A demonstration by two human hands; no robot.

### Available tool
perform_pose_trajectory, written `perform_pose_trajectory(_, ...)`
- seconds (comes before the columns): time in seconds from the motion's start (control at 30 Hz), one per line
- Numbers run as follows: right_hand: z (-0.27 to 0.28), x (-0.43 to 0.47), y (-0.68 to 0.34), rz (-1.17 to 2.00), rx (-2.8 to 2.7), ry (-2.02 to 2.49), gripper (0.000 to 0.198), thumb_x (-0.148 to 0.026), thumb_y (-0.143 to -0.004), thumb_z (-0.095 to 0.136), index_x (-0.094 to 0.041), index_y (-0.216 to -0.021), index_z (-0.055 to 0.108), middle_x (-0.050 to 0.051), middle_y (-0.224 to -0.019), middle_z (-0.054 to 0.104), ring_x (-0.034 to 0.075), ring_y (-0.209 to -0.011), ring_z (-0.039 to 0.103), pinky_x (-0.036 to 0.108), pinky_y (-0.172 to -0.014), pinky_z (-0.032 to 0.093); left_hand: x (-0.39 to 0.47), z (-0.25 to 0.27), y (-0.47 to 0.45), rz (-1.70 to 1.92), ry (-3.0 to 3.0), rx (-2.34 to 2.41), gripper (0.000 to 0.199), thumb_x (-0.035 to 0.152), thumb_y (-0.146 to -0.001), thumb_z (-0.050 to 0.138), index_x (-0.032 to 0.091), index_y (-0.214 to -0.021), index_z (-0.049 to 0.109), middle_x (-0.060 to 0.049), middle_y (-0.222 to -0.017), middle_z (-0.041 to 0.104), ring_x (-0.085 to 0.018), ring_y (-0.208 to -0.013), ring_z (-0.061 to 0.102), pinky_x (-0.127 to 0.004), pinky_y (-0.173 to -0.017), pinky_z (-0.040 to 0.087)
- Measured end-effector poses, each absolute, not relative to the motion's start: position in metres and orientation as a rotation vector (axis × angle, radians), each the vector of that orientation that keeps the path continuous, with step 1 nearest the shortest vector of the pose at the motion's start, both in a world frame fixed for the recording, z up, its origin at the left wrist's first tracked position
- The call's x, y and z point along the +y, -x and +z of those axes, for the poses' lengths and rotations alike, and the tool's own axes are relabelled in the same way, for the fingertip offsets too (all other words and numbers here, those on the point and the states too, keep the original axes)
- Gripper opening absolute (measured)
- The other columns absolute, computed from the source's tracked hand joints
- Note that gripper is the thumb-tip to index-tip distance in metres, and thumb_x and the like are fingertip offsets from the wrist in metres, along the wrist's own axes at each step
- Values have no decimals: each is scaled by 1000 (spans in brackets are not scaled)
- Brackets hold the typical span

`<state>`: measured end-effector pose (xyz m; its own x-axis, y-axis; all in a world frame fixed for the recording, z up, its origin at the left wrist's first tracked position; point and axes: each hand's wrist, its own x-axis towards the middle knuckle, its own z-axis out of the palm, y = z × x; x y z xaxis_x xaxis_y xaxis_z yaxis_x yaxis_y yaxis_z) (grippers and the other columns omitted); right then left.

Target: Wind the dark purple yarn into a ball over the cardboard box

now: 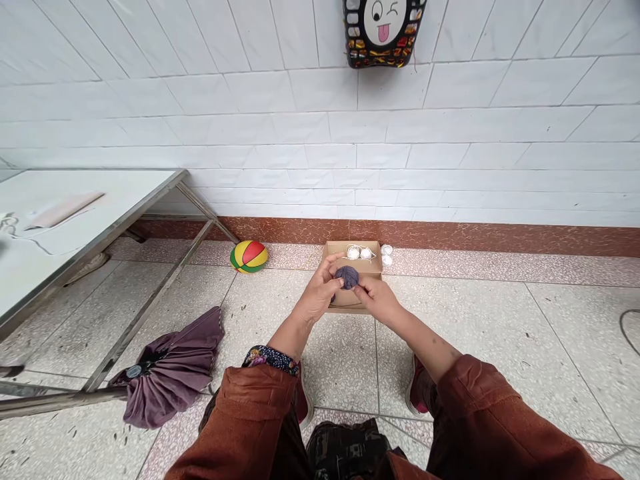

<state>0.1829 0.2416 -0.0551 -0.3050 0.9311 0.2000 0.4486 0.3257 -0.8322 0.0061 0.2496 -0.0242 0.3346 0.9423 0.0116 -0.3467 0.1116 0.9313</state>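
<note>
A small ball of dark purple-grey yarn (pixel 347 276) is held between my two hands, above a cardboard box on the floor. My left hand (pixel 320 288) grips it from the left, thumb in front and fingers behind. On its right side, the fingertips of my right hand (pixel 377 298) are pinched together at the ball; a strand between them is too fine to make out. The open cardboard box (pixel 350 303) lies beneath, partly hidden by my hands. Two white yarn balls (pixel 359 253) sit in its far part. More white balls (pixel 387 254) lie just right of the box.
A metal-framed table (pixel 125 200) stands at left, with a purple pleated cloth item (pixel 173 373) on the floor by its leg. A colourful ball (pixel 249 257) rests near the tiled wall (pixel 280 157). A black basket (pixel 383 57) hangs on the wall. A cable (pixel 625 330) lies at far right.
</note>
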Motion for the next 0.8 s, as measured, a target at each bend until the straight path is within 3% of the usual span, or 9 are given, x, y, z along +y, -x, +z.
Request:
perform_pose_trajectory(0.23,-42,228,-181,812,-2204,918,19,-27,-101,50,-22,-93,67,2,-85,71,17,-76,63,28,-73,46,255,-37,-4,1146,-1169,1127,66,19,-68,74,23,-128,48,1,-93,62,-14,-83,62,-31,-81,46)
perform_pose_trajectory(0.43,-22,237,-197,827,-1912,888,20,-34,-100,54,-23,-92,69,4,-87,71,19,-81,65,32,-77,49,249,-35,-5,992,-1327,1089,69,19,-66,77,23,-130,51,-1,-99,59,-12,-75,58,-28,-72,45)
perform_pose_trajectory(0.63,-31,255,-204,747,-1660,1132,23,-37,-97,54,-21,-82,64,1,-74,61,17,-70,55,29,-68,44,240,-28,-8,930,-1189,795,62,30,-77,76,24,-135,54,-5,-105,63,-17,-92,59,-31,-82,47)
perform_pose_trajectory(0.8,-45,251,-192,859,-1681,1174,20,-33,-97,50,-21,-84,62,0,-73,62,16,-67,56,27,-64,44,243,-26,-17,1116,-1071,705,58,36,-78,76,23,-132,59,-7,-110,66,-20,-102,59,-35,-96,43)
